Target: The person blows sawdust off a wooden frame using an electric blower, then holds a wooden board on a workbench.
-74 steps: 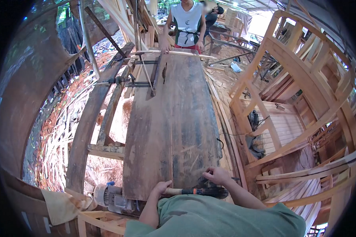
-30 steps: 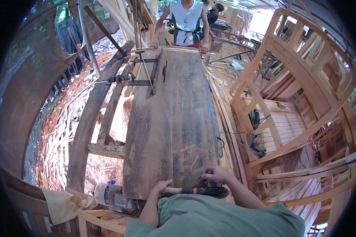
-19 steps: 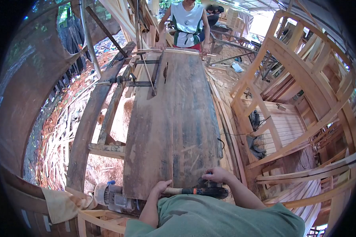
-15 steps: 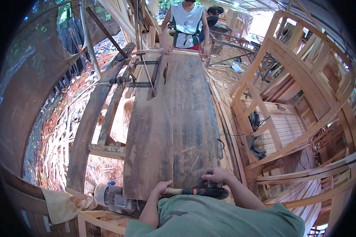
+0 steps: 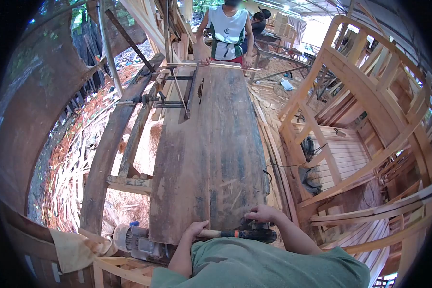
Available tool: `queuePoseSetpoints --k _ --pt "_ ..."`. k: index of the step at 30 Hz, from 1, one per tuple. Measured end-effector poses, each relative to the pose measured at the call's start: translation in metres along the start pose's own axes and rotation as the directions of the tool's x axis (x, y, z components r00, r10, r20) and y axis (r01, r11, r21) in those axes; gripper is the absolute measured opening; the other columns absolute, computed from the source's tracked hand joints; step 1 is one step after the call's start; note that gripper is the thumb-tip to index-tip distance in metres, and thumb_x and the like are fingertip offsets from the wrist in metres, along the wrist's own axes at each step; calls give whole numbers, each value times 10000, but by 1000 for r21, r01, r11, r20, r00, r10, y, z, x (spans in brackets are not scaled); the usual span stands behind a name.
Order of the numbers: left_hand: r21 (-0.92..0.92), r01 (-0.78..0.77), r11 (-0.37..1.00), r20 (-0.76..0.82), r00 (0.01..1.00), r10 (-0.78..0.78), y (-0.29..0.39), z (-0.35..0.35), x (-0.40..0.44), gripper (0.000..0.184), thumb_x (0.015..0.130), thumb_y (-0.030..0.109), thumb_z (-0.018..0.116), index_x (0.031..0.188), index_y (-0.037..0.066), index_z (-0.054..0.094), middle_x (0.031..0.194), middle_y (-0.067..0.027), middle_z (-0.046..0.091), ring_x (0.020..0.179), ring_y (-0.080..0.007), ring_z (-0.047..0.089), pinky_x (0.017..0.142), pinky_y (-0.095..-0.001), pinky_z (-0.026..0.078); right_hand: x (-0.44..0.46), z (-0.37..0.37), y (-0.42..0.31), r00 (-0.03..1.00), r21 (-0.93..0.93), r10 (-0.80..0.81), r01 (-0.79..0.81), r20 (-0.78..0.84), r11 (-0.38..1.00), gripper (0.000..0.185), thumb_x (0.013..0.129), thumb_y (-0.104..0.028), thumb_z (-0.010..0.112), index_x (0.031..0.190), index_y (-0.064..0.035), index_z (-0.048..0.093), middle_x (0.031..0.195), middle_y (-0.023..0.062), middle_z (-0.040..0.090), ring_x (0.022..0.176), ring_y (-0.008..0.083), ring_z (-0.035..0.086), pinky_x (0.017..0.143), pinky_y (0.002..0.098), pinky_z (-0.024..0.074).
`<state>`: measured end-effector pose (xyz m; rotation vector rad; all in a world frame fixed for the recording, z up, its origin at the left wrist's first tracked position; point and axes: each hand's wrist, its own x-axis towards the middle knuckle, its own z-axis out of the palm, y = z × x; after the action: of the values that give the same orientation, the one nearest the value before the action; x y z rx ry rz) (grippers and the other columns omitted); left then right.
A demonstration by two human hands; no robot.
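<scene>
My left hand [image 5: 196,229] rests at the near edge of the long, worn wooden saw table [image 5: 204,158], fingers stretched toward the right. Just beside it is the pale end of a long tool [image 5: 254,234] with an orange band and a black body. This tool lies across the near edge, against my green shirt. My right hand [image 5: 263,214] is closed at the right near corner, above the tool's black part. Its curled fingers are next to a small dark piece; what they hold is hidden. Farther up the table, a toothed saw blade [image 5: 200,91] sticks up through the top.
A metal guide frame [image 5: 192,93] lies left of the blade. At the far end a person [image 5: 228,36] holds a thin wooden strip [image 5: 221,65]. A motor [image 5: 137,241] sits at lower left. Wooden chair frames [image 5: 360,72] crowd the right; offcuts [image 5: 77,177] cover the left ground.
The far person's thin strip now reaches farther right past the table's edge, and that person's hands have shifted slightly. My own hands look unmoved.
</scene>
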<state>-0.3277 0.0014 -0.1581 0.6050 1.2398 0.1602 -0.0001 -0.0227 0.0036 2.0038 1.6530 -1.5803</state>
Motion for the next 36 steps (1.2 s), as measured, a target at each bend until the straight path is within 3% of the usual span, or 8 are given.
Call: queuePoseSetpoints --k 7,10,14,17,19,29,32,36 --pt "-52 20 998 20 1000 -19 5 4 -10 449 904 428 631 1011 -8 635 841 -106 665 675 -254 645 571 -415 525 -7 -3 -9 1000 -11 16 -16 4 1000 586 876 -540 625 1106 -5 690 958 135 698 832 230 664 784 340 538" --pt "42 14 999 -23 1000 -14 8 4 -11 431 916 414 617 1022 -3 624 842 -120 668 676 -272 653 563 -430 529 2 0 1 1000 21 11 -11 -10 1000 596 869 -558 623 1080 -7 708 918 134 701 810 225 663 765 346 530" --pt "-41 39 998 17 999 -38 0 1 -1 414 929 392 602 1037 -7 617 838 -132 670 680 -279 658 584 -429 538 3 -2 -1 998 -16 59 -59 -9 998 626 848 -600 618 1060 -21 726 900 139 705 797 230 666 761 355 521" --pt "-60 37 998 16 999 -36 -3 0 2 414 929 390 603 1033 -11 618 839 -132 670 680 -274 658 599 -418 540 3 -3 -2 994 -103 103 -105 -18 989 657 816 -649 615 1036 -43 742 870 151 706 805 250 670 773 368 518" --pt "-79 44 996 29 999 -42 -7 -2 9 418 927 392 607 1029 -13 619 842 -133 671 679 -272 658 606 -413 540 3 -2 -1 995 -97 97 -98 -12 990 803 763 -744 565 994 5 738 903 165 718 914 323 677 855 416 503" --pt "20 -9 1000 17 1000 9 -2 -2 1 422 918 442 599 968 23 627 843 -105 655 702 -268 650 603 -436 554 -2 -3 -6 996 -112 88 -91 -31 990 768 768 -712 588 979 11 737 892 162 715 887 312 683 823 408 513" --pt "21 2 1000 27 1000 -2 -3 -3 4 437 920 454 593 988 23 625 854 -106 656 709 -269 650 610 -436 556 -12 -3 -15 988 -39 63 -69 -142 997 724 771 -661 635 989 24 720 887 170 709 842 286 689 782 391 521" --pt "-11 58 998 58 997 -57 -8 -6 12 443 922 462 587 1024 32 614 887 -98 653 749 -271 647 642 -447 556 -12 -2 -13 990 -19 50 -53 -129 998 655 803 -635 624 1026 -27 724 931 146 697 848 265 658 790 373 505"
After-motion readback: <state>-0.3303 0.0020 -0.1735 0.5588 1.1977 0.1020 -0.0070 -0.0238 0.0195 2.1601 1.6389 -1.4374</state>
